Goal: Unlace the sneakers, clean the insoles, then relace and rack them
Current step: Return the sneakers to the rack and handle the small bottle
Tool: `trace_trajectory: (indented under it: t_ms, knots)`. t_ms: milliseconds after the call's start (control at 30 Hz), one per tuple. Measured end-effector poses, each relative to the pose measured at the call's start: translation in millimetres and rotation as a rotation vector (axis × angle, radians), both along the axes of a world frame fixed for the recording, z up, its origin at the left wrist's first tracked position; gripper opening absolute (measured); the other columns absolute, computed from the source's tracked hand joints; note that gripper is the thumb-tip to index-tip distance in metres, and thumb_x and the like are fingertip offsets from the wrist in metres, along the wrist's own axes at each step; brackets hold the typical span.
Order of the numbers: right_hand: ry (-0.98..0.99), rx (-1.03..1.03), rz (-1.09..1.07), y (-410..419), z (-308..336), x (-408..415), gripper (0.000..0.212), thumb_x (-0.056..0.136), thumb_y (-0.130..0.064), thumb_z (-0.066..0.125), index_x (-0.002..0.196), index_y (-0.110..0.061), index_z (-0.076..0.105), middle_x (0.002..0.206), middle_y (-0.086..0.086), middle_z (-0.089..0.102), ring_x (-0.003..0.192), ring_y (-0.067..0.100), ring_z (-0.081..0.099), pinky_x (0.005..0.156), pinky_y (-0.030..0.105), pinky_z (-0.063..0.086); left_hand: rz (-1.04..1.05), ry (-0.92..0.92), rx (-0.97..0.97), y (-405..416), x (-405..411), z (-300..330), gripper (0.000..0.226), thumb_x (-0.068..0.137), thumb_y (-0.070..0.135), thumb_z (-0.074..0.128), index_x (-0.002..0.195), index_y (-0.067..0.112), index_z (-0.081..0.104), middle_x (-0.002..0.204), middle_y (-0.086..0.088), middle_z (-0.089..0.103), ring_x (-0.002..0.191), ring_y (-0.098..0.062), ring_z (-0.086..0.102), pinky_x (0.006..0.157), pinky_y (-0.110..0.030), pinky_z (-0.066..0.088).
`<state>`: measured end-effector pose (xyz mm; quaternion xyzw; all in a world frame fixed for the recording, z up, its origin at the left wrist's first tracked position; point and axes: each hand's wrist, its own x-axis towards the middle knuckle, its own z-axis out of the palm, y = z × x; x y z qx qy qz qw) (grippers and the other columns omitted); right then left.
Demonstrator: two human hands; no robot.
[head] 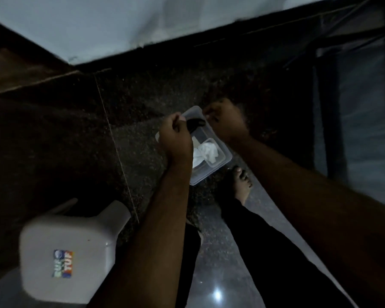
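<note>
A dark shoelace, black and bunched into loops, hangs between the two hands above the far end of a clear plastic container that sits on the dark speckled floor. Inside the container lies a crumpled white cloth. The left hand has its fingers curled in a fist around one end of the lace; the right hand pinches the other end, fingers bent, knuckles up. Both forearms reach forward and down. A bare foot rests just beside the container, and a white plastic stool stands at lower left.
</note>
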<state>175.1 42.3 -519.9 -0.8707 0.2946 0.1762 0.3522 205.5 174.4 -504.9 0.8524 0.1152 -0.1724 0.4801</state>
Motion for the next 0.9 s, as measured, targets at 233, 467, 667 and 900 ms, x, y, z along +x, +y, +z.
trace_trajectory:
  t_ms: [233,467,667,900]
  knots:
    - [-0.261,0.019,-0.341,-27.8,206.6,-23.3,0.018,0.089,-0.011,0.063,0.103,-0.015,0.074,0.108,0.003,0.062,0.087,0.009,0.060,0.073,0.000,0.036,-0.200,-0.059,-0.116,-61.3,-10.7,209.3,0.024,0.101,0.008,0.056,0.119,-0.002,0.067,0.111,-0.007,0.067,0.101,-0.011,0.059,0.075,0.003,0.039]
    - [-0.489,-0.029,-0.498,-62.1,349.1,-59.6,0.025,0.082,-0.009,0.065,0.104,-0.016,0.074,0.104,0.006,0.062,0.088,0.013,0.062,0.078,0.010,0.043,-0.385,-0.192,-0.197,-115.7,-24.4,340.0,0.023,0.100,0.010,0.057,0.117,0.002,0.069,0.109,-0.003,0.069,0.096,0.004,0.056,0.081,-0.003,0.045]
    - [-0.590,-0.152,-0.663,-109.2,409.7,-132.0,0.021,0.088,-0.012,0.065,0.105,-0.019,0.073,0.101,0.001,0.062,0.087,0.009,0.061,0.081,0.010,0.044,-0.524,-0.141,-0.346,-167.1,-71.7,398.6,0.023,0.101,0.009,0.056,0.119,0.000,0.067,0.113,-0.006,0.070,0.102,-0.002,0.064,0.087,-0.010,0.050]
    - [-0.458,-0.279,-0.904,-174.4,422.5,-231.5,0.018,0.085,-0.012,0.066,0.102,-0.015,0.074,0.101,0.005,0.064,0.083,0.017,0.066,0.079,0.024,0.051,-0.816,-0.017,-0.362,-241.5,-154.1,391.4,0.019,0.097,0.007,0.059,0.112,0.007,0.071,0.100,0.001,0.072,0.086,0.005,0.065,0.081,-0.013,0.049]
